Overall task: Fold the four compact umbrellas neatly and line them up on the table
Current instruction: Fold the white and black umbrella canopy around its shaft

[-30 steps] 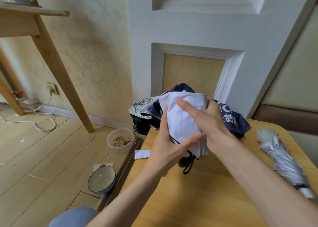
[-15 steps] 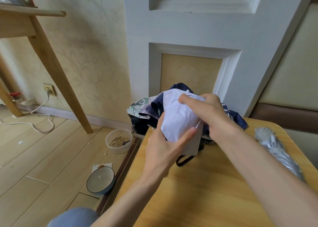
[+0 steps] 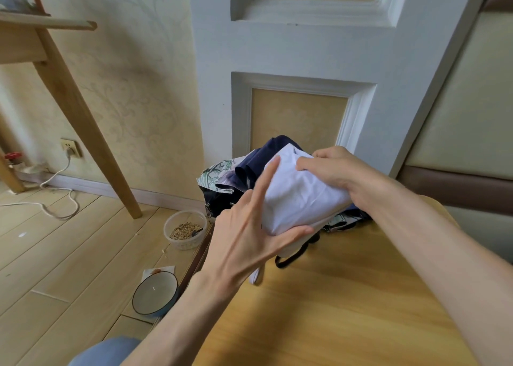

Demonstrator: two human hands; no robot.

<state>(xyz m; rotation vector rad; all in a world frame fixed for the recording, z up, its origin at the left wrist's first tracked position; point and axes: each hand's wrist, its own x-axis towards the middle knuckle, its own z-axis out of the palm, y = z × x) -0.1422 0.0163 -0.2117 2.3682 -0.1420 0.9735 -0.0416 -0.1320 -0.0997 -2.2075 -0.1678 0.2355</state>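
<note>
Now at the folding stage, seen from the head camera: a person works a white umbrella (image 3: 302, 196) into a tight bundle above the far edge of a wooden table (image 3: 347, 304). The left hand (image 3: 247, 238) cradles the bundle from below, thumb hooked under its lower end and forefinger laid straight up its side. The right hand (image 3: 336, 171) clamps curled fingers over the upper folds. A black wrist strap (image 3: 288, 259) dangles from the bottom of the bundle, hanging just over the tabletop.

Behind the hands, against the white panelled wall (image 3: 291, 46), a navy umbrella (image 3: 266, 155) and a floral umbrella (image 3: 219, 171) lie in a loose heap, neither yet folded. No fourth umbrella shows in this view.

On the floor to the left sit a clear tub of grain (image 3: 184, 228) and a dark-rimmed bowl (image 3: 154, 293).

The task appears to be at an early point. The next move likely calls for twisting the white canopy snug around its shaft, keeping the pleats from springing loose, then fastening it before it is laid down on the table; whether the closing tab is within reach cannot be told.
</note>
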